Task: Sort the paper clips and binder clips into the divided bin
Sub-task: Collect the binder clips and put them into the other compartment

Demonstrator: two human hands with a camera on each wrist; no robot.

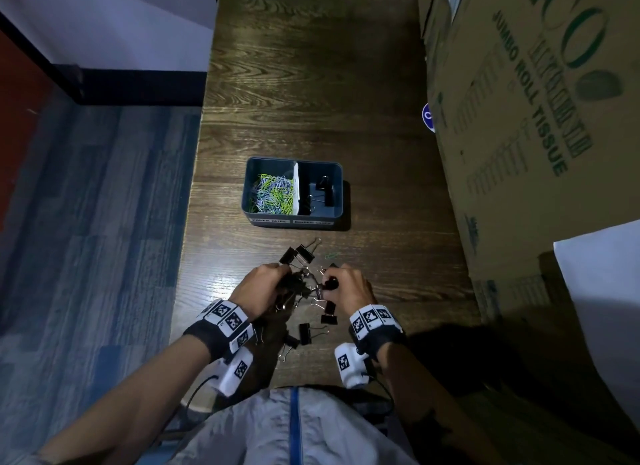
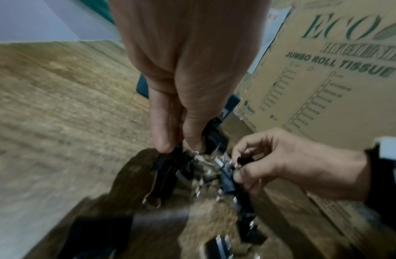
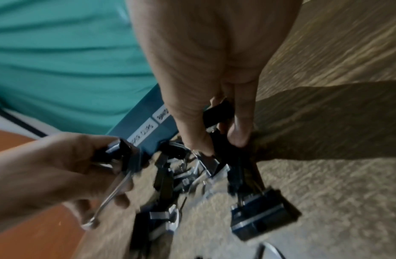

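Gripping a black tangle of binder clips (image 1: 294,284) at its left side, left hand (image 1: 258,288), fingers curled round a fistful, low over the table (image 1: 311,83). Pinching a clip at the tangle's right side, right hand (image 1: 348,286), thumb and fingers clamped on the black body. Strung between the two hands, wire handles hooked together, blurred in both wrist views. Scattered around: two clips just beyond the hands, several more near the wrists, one green paper clip (image 1: 331,255) lying loose to the right. Further up the table, bin (image 1: 341,187): left compartment full of green and white paper clips (image 1: 273,194), right compartment holding a few binder clips. Far right, cardboard boxes (image 1: 536,118) lining the table edge.
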